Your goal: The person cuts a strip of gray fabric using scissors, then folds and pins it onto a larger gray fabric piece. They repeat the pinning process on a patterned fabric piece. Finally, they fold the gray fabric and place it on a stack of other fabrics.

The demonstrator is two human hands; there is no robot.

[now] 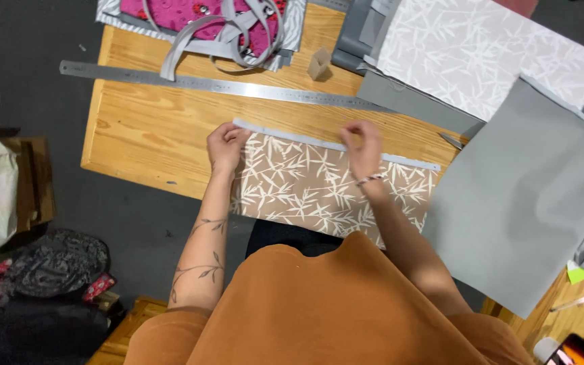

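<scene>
pink fabric (190, 13): cut off by top edge
phone (576, 351): cut off at bottom edge
left hand (226, 145): fingertips curled under, hidden
brown fabric (326, 189): near edge hidden behind orange shirt (332, 304)

Brown leaf-print fabric (319, 189) lies flat, grey-edged.

Head-worn view, steeply down, seemingly near table (143, 128)

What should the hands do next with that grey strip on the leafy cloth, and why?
Probably slide the right hand further right along the grey strip, pressing it down. The left hand pins its left end on the tan leaf-print cloth, but the stretch toward the right edge lies unheld.
</scene>
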